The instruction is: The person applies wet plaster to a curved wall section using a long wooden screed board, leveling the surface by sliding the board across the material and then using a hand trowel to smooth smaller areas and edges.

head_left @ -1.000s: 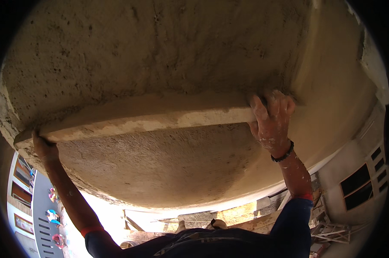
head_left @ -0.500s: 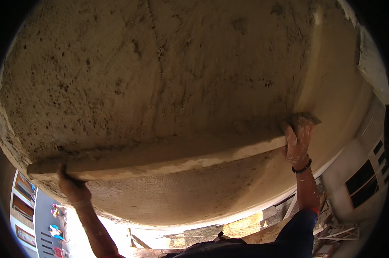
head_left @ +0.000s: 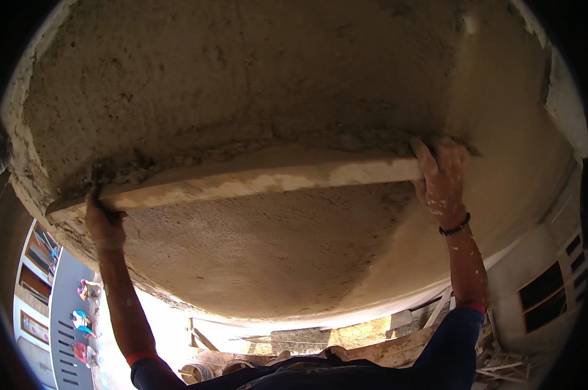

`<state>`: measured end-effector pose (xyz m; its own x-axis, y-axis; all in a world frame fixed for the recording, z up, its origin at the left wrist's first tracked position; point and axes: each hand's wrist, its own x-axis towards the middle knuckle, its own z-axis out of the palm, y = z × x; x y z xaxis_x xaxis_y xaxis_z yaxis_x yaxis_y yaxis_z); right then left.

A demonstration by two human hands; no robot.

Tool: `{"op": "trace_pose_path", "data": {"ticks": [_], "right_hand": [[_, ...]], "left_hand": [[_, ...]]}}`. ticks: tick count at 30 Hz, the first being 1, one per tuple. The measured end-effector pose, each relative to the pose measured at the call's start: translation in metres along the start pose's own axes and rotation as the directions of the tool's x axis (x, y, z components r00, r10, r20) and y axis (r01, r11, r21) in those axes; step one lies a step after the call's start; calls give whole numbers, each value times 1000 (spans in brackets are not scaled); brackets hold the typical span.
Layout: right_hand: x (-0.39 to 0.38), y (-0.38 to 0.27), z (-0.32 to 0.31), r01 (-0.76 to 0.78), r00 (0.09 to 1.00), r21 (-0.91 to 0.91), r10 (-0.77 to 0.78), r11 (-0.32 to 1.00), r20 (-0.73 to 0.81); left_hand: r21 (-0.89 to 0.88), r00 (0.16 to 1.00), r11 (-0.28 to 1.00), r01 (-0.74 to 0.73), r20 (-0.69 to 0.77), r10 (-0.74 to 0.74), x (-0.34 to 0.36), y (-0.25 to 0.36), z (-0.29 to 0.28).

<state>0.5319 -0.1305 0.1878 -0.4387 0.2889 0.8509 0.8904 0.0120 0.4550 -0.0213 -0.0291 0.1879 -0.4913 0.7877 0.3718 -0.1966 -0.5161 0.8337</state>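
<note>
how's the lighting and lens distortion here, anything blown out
Head view: the plastered surface sits in dim brownish shade, while the bright area at lower left is washed out white; the long board looks bowed, likely from the fisheye, and the picture's corners are black.

My camera sits on my head, the left of two. It looks down at my left grip [head_left: 105,224] and right grip [head_left: 443,172], near the brown wall [head_left: 261,250], seeing wide and round, with my shirt [head_left: 326,376] at six o'clock.
</note>
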Motion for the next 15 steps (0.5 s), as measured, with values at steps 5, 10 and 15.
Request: {"op": "trace_pose_path", "data": {"ticks": [5,10,15], "right_hand": [[-124,40,25,37,999,-82,-38,996,-6],[-98,25,19,-16,999,-95,13,995,-38],[11,8,-4,-57,997,-129,50,990,-54]], "left_hand": [[-65,970,994,87,-223,-99,-81,-51,54],[-80,951,997,-16,-308,-9,-61,-25,52],[-81,980,993,-87,-187,71,37,61,17]]}}
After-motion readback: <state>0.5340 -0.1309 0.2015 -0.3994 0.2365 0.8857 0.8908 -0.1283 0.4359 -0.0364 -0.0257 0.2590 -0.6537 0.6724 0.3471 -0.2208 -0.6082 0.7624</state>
